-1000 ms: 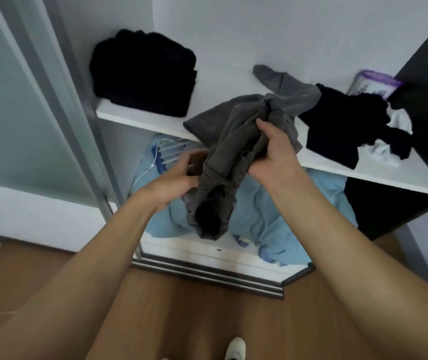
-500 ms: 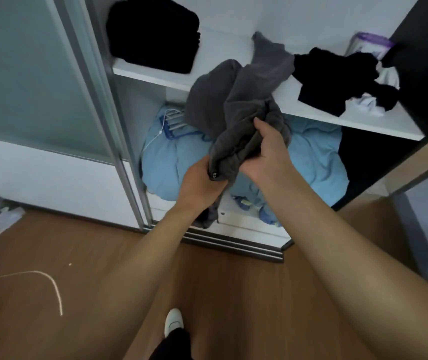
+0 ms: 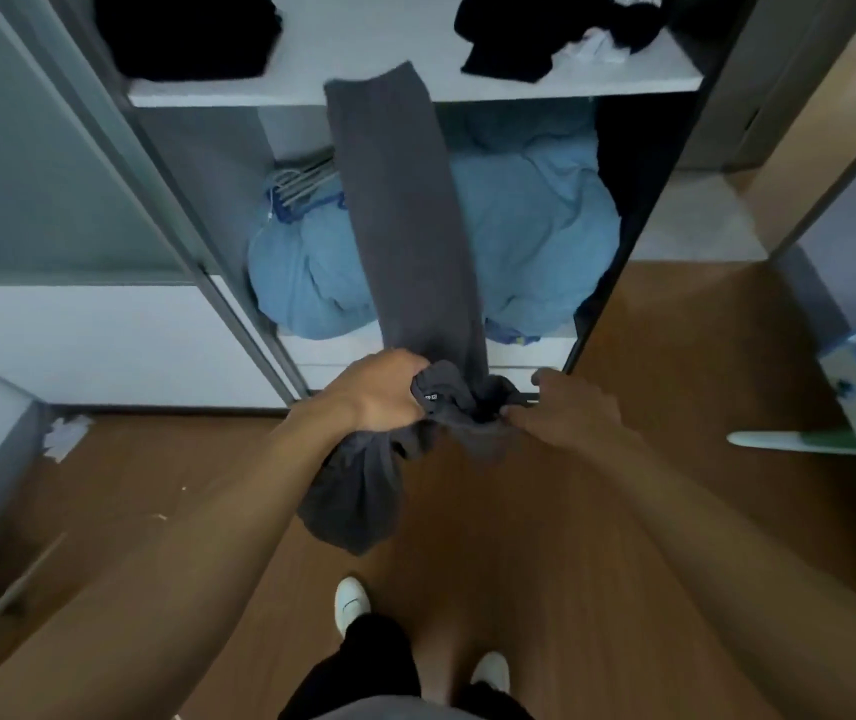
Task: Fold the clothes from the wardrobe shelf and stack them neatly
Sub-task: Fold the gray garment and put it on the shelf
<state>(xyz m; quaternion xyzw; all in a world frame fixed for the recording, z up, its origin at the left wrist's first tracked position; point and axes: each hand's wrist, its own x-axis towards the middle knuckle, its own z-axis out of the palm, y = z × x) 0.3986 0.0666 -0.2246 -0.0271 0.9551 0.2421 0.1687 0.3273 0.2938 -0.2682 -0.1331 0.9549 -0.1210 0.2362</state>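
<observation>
Grey garment (image 3: 405,241): soft, limp, likely light. Strung from the far shelf (image 3: 415,93) edge down to the near hands, loose end hanging below them. Left hand (image 3: 379,394) clenched round the bunched end, right hand (image 3: 561,413) pinching it just beside. Best taken along a hem or waistband, hands spread, to shake flat. Behind: blue bundle (image 3: 535,236) under the shelf, black clothes (image 3: 509,39) far right.

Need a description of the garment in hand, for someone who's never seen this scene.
Find the wardrobe's white shelf. A long garment stretches from its front edge down to the left hand and right hand, which grip its bunched end. It is the only dark grey piece: the shelf clothes are black or white, the bundle behind it light blue.
</observation>
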